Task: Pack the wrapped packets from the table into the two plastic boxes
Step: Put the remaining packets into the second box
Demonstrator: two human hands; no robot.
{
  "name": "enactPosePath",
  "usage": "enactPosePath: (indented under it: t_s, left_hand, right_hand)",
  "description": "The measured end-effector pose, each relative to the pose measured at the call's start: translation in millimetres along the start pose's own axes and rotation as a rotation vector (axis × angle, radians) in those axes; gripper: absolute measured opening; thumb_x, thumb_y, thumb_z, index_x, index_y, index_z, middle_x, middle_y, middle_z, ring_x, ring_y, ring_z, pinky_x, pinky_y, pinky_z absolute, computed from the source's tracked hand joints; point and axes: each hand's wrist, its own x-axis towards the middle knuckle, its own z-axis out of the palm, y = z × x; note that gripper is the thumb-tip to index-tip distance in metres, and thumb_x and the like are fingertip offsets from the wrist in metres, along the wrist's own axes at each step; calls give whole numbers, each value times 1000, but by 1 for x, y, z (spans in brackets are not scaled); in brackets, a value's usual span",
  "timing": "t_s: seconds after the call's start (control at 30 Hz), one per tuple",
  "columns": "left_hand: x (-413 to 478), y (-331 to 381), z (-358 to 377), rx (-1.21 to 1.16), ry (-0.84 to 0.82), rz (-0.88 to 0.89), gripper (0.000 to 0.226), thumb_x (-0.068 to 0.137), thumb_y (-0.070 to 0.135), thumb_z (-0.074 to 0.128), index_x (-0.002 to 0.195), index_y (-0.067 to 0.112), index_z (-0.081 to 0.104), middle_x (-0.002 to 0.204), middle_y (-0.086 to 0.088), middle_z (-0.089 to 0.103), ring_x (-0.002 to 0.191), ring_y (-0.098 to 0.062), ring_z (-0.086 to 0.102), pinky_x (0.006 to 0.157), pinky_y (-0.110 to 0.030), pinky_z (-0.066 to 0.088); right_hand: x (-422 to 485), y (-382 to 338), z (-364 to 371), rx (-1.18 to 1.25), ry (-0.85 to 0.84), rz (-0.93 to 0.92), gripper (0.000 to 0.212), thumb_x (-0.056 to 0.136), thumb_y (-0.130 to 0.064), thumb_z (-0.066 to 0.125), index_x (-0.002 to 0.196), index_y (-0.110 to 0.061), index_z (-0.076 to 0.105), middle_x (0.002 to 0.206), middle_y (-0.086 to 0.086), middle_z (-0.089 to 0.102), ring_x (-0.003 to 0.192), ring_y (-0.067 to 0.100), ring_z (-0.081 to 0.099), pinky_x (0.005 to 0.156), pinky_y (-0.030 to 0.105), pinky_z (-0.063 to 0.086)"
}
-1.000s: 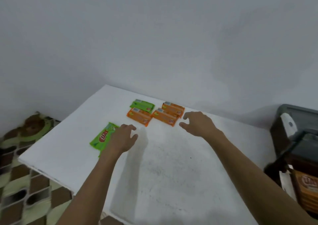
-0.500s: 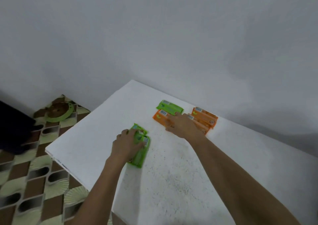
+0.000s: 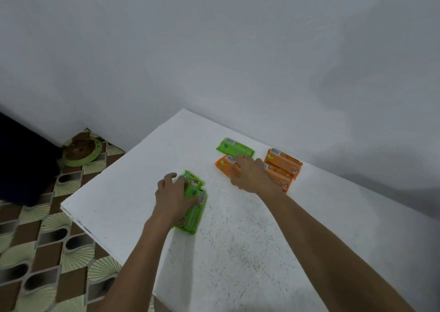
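On the white table my left hand grips a stack of green wrapped packets near the left edge, fingers curled over its top. Farther back lies a single green packet. In front of it sits an orange packet, and my right hand rests on it with fingers stretched forward. Two more orange packets lie side by side to the right, the nearer one partly under my right hand. No plastic box is in view.
A grey wall rises just behind the table. Left of the table is a patterned tiled floor with a green round dish in the corner and a dark object at the far left.
The view has swung left, so the boxes at the right left the frame. My left hand closed round the green packets and my right hand moved from the air onto the orange packet.
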Motion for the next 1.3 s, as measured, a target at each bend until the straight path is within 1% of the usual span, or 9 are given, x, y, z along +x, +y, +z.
enactPosePath:
  t_s: [0.2,0.33,0.5,0.6,0.7,0.9,1.0,1.13,1.3]
  left_hand:
    - [-21,25,-11,-108,-7,85,41,81,43,70,112,26,49,101,2,60,88,-19,56,68,-31,42]
    - [-33,40,-14,-217,40,143,36,81,45,70,103,26,48,92,4,61,78,-17,58,63,-32,46]
    - [-42,52,-14,-576,44,151,37,77,35,78,108,29,59,93,5,62,80,-14,63,68,-38,57]
    - [-52,64,-11,-930,-79,108,30,81,19,76,110,16,67,98,-6,70,84,-19,71,67,-34,60]
    - [-64,75,-5,-1160,-189,36,22,86,10,68,108,7,66,100,-14,71,81,-18,72,66,-27,59]
    - [-91,105,14,-1408,-420,-57,23,97,6,49,116,7,61,105,-15,70,83,-24,70,77,-38,60]
    - [-114,134,23,-1578,-544,-143,23,99,10,44,111,10,63,99,-12,70,77,-20,71,64,-32,60]
    - [-141,169,37,-1705,-725,-284,20,84,24,61,97,8,62,83,-8,56,65,-17,57,52,-23,52]
    - [-174,213,54,-1778,-930,-373,54,80,48,69,113,7,57,113,-13,51,88,-23,57,49,-27,54]
  right_hand:
    - [-27,11,-24,492,-22,39,82,80,-26,70,149,-31,26,125,3,55,108,29,60,78,42,57]
    - [-51,22,-37,908,4,80,79,84,-7,66,148,-33,27,103,11,61,86,26,66,80,47,58]
    - [-81,46,-46,1299,110,172,70,75,-6,65,137,-28,40,123,12,62,105,35,67,81,62,55]
    - [-103,62,-52,1344,196,183,45,91,-17,65,133,-25,52,120,5,68,102,29,70,83,61,55]
    - [-130,75,-59,1330,270,179,36,90,-21,70,125,-23,60,114,3,72,98,24,72,79,50,59]
    - [-194,105,-79,1212,385,172,20,84,-18,76,101,-21,65,98,5,73,87,21,72,68,37,59]
    - [-229,124,-89,1111,401,181,19,84,-21,75,99,-20,64,89,3,72,79,18,69,66,31,55]
    - [-275,150,-96,1148,396,173,29,85,-17,75,109,-11,60,99,11,71,83,21,72,64,33,57]
    - [-333,182,-103,1207,393,141,39,86,-16,73,120,-6,57,107,14,71,92,25,73,72,37,60]
